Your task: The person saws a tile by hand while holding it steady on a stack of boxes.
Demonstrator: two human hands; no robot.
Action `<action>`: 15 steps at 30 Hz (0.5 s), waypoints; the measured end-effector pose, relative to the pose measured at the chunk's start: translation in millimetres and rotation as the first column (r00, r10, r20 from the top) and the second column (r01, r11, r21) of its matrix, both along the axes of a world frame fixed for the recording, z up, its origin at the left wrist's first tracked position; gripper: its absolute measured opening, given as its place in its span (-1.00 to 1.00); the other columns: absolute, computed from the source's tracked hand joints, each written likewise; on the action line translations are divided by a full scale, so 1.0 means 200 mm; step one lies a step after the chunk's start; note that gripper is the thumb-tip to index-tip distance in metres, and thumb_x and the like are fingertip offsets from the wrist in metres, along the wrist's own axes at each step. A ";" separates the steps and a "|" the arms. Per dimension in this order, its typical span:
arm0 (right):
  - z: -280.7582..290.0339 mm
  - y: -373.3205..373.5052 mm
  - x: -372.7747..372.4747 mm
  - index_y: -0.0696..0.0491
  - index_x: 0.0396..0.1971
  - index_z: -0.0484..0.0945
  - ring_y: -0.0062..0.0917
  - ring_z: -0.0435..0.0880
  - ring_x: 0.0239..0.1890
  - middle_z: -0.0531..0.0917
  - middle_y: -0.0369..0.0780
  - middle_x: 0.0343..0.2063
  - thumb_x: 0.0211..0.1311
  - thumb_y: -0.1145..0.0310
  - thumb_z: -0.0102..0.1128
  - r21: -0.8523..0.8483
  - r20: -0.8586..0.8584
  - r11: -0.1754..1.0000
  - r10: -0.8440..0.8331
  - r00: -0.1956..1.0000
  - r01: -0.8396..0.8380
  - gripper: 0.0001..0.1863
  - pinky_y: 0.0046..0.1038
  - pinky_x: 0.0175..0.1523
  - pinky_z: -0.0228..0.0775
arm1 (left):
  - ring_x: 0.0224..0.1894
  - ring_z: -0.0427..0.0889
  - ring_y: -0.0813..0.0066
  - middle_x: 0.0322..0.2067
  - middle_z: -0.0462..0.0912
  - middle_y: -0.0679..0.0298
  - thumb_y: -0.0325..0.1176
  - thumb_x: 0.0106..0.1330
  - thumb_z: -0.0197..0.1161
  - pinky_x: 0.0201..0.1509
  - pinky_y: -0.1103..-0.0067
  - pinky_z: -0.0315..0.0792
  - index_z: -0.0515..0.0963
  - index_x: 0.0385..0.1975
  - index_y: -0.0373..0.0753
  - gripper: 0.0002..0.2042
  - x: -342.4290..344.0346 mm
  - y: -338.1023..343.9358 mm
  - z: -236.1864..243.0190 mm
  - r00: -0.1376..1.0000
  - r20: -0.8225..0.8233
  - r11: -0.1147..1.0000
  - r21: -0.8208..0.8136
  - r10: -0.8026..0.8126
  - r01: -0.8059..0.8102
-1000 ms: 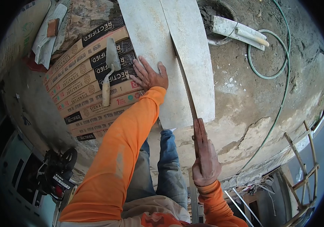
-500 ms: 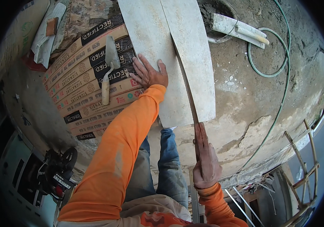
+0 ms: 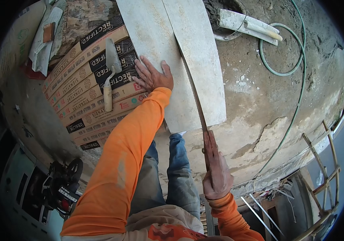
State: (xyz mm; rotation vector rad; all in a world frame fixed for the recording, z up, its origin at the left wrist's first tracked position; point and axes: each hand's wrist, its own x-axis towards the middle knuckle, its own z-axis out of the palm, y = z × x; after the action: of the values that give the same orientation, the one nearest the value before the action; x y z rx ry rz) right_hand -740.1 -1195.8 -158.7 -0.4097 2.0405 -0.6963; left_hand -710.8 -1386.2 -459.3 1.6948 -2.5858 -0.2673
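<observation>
My left hand (image 3: 154, 76) lies flat with fingers spread on the left piece of a pale grey board (image 3: 152, 36). Its fingertips reach over the board's left edge toward the stacked cartons. Between this piece and the right piece of board (image 3: 202, 60) runs a long narrow slit. A thin, rusty brown handsaw (image 3: 196, 98) stands edge-on in the slit, its near end sticking out past the boards. My right hand (image 3: 217, 174) grips it there, with fingers stretched along its side. Most of the saw's blade and handle is hidden.
A trowel (image 3: 107, 90) rests on stacked tile cartons (image 3: 79, 84) at the left. A green hose (image 3: 300, 92) curls at the right, near a white plank (image 3: 236, 22) across a round tub. Wooden frames (image 3: 326, 180) stand lower right; a motorcycle (image 3: 61, 186) is lower left.
The whole view has shifted slightly, so the boards and cartons appear a little farther left. Both hands keep nearly the same places on the board and saw.
</observation>
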 end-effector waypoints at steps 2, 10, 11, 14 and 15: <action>-0.39 -0.03 -0.03 0.16 0.34 0.22 -0.21 0.65 -0.07 0.44 -0.01 0.23 -0.10 0.65 -0.04 -0.281 -0.434 0.957 -0.057 0.899 -0.074 -0.19 -0.44 -0.04 0.49 | 0.47 -0.02 0.03 0.43 -0.03 -0.08 0.06 0.32 0.04 0.45 -0.10 -0.24 -0.06 0.45 -0.26 -0.20 -0.06 0.06 0.00 0.999 -0.034 1.000 0.003 -0.004 0.005; -0.22 0.07 0.11 0.10 0.43 0.08 -0.28 0.66 -0.21 0.41 -0.02 0.27 -0.20 0.65 -0.10 -0.182 -0.194 0.983 -0.042 0.980 0.006 -0.04 -0.49 -0.19 0.48 | 0.47 -0.02 0.05 0.43 -0.03 -0.05 0.05 0.33 0.03 0.46 -0.08 -0.26 -0.06 0.45 -0.27 -0.20 0.00 0.02 -0.03 1.000 0.003 1.000 -0.004 0.006 -0.006; -0.08 0.10 0.10 0.08 0.46 0.02 -0.28 0.64 -0.22 0.38 -0.01 0.30 -0.26 0.65 -0.15 -0.097 -0.079 0.995 0.016 0.997 -0.024 0.02 -0.49 -0.23 0.47 | 0.47 -0.02 0.05 0.43 -0.03 -0.05 0.05 0.33 0.03 0.46 -0.08 -0.26 -0.06 0.45 -0.27 -0.20 -0.01 0.00 -0.03 1.000 0.004 1.000 -0.008 0.013 -0.013; 0.09 0.18 0.10 0.09 0.46 0.05 -0.25 0.61 -0.22 0.34 -0.01 0.33 -0.31 0.62 -0.18 0.162 0.005 0.973 0.168 0.986 -0.166 0.03 -0.50 -0.26 0.44 | 0.47 -0.03 0.03 0.43 -0.04 -0.05 0.05 0.33 0.02 0.46 -0.08 -0.26 -0.06 0.45 -0.26 -0.20 -0.03 0.05 0.00 1.000 -0.011 1.000 0.024 -0.005 0.006; 0.03 0.08 0.05 0.10 0.42 0.12 -0.24 0.61 -0.23 0.37 0.00 0.30 -0.26 0.63 -0.16 0.036 -0.028 0.998 0.043 0.999 -0.042 -0.03 -0.49 -0.24 0.46 | 0.47 -0.03 0.03 0.43 -0.04 -0.05 0.05 0.32 0.03 0.46 -0.07 -0.26 -0.06 0.45 -0.27 -0.20 -0.01 0.03 0.01 1.000 -0.005 1.000 0.019 -0.001 0.001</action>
State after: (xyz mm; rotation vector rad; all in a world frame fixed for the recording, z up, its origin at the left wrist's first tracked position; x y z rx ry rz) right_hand -731.0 -1179.0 -152.9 -0.4438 2.0619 -0.6306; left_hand -713.1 -1379.6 -457.1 1.6966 -2.5884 -0.2964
